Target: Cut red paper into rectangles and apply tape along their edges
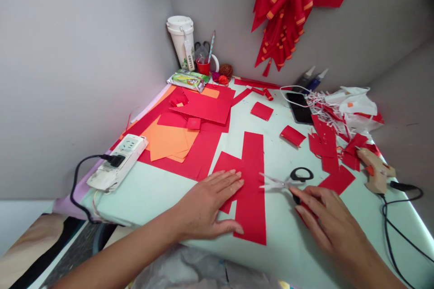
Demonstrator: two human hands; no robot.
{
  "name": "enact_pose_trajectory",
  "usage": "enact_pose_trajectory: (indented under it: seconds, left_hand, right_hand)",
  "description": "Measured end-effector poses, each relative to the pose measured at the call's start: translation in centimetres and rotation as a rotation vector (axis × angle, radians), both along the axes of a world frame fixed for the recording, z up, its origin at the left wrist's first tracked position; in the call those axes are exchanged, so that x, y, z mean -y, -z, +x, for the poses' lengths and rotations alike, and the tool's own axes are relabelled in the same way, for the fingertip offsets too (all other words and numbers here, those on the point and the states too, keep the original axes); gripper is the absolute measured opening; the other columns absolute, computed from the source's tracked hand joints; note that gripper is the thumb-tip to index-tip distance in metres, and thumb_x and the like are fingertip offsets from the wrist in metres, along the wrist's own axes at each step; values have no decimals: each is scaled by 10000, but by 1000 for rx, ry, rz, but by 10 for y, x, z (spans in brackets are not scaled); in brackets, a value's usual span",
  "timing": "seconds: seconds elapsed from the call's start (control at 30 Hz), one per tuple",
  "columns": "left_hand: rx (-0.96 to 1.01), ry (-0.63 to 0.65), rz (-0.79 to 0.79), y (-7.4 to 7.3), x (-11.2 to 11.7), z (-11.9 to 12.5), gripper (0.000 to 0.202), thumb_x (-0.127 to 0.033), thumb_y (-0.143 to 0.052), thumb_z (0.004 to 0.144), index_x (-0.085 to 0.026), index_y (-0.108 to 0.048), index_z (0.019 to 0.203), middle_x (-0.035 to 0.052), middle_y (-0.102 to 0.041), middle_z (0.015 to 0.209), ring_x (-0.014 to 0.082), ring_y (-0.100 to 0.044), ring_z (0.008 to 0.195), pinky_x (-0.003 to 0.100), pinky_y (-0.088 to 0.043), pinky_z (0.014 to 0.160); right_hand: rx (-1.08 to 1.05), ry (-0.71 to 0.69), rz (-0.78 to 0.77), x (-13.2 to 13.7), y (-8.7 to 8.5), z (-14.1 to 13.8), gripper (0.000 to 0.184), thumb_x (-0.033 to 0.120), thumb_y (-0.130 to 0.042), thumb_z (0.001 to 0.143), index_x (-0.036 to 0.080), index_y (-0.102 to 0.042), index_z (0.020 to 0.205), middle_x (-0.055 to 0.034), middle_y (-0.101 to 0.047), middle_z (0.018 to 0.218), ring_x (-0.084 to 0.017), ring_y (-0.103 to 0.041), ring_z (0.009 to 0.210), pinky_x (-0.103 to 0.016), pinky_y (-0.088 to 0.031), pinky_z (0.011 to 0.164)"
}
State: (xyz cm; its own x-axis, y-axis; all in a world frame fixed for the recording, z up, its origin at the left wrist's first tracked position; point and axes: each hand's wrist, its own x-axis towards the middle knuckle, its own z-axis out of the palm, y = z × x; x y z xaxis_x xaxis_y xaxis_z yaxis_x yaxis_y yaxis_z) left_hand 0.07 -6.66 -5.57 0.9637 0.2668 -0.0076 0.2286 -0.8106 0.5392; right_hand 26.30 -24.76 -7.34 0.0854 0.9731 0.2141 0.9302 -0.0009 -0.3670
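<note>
My left hand [217, 203] lies flat, fingers stretched, on a red paper piece [228, 161] and the edge of a long red paper strip [252, 180]. To the right of the strip, a pair of scissors [280, 184] is held in my right hand [328, 221]. Its blades are spread and point left, their tips over the strip's right edge. One black handle loop stands free above my fingers, which partly cover the other. Something red shows under my right fingers; its kind is hidden.
Red sheets [203, 104] and orange sheets [169, 140] lie behind left, beside a power strip [118, 162]. At right are a glue gun [376, 169], red scraps [325, 142] and a phone [299, 107]. A white cup [181, 43] stands at the back; red paper rolls [288, 4] hang above.
</note>
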Motion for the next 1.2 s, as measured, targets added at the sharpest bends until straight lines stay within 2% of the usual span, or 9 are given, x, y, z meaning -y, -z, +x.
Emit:
enact_pose_trajectory:
  seconds: [0.1,0.17,0.3,0.43,0.57,0.73,0.87,1.0,1.2]
  left_hand:
    - [99,-83,52,2,2,-3,710,-557,-566,868,-176,-385,1439,118,-434,1481,259,-355,1396,439,-313,1153]
    - [148,-176,114,6,4,-3,610,-481,-563,893,-180,-424,1405,127,-491,1437,269,-416,1356,461,-358,1121]
    - [157,-302,209,15,5,-1,581,-452,-592,873,-153,-468,1356,157,-552,1367,314,-487,1283,505,-418,1054]
    - [124,-290,250,22,4,-1,567,-420,-607,870,-154,-471,1352,152,-570,1348,323,-502,1264,514,-437,1032]
    - [106,-271,286,24,2,-2,558,-413,-607,872,-141,-482,1343,156,-583,1333,327,-520,1247,511,-460,1013]
    - [103,-260,298,25,1,-3,552,-397,-626,857,-151,-493,1333,150,-609,1302,332,-554,1212,505,-490,986]
    - [138,-267,300,29,1,-5,578,-424,-622,861,-180,-455,1358,144,-603,1312,324,-555,1217,478,-491,991]
    - [198,-325,311,29,2,-7,707,-548,-585,856,-156,-364,1401,176,-570,1341,321,-552,1219,468,-499,975]
    - [197,-311,279,23,3,-8,746,-568,-562,861,-142,-335,1429,173,-509,1407,326,-479,1291,507,-432,1042]
  right_hand:
    - [65,96,-23,-4,10,10,363,315,-438,950,193,-595,1254,-141,-576,1015,-290,-587,902,-454,-518,753]
    - [97,122,-15,-10,12,8,368,369,-483,933,180,-614,1221,-159,-565,1072,-311,-576,942,-473,-514,767]
    - [17,59,43,-40,-4,-14,385,378,-522,928,196,-574,1263,-159,-551,1142,-312,-540,1039,-469,-484,862]
    - [-187,-106,-99,-85,-19,-40,343,289,-523,933,206,-553,1265,-107,-576,1073,-248,-545,1035,-395,-471,903]
    - [-283,-101,-242,-118,-21,-50,239,274,-605,872,189,-607,1095,-75,-576,993,-228,-549,964,-383,-456,863]
    - [-342,-64,-276,-128,-23,-55,156,176,-664,762,194,-552,869,-35,-561,890,-190,-515,808,-329,-419,727]
    - [-498,-53,-327,-128,-21,-58,131,156,-608,777,218,-497,809,32,-554,721,-133,-480,637,-252,-376,586]
    - [-697,-14,-340,-133,-22,-38,109,244,-610,796,219,-513,837,67,-519,650,-100,-476,548,-209,-389,517]
    - [-785,277,-87,-171,-33,29,229,388,-603,806,233,-515,949,78,-478,642,-95,-457,506,-204,-364,471]
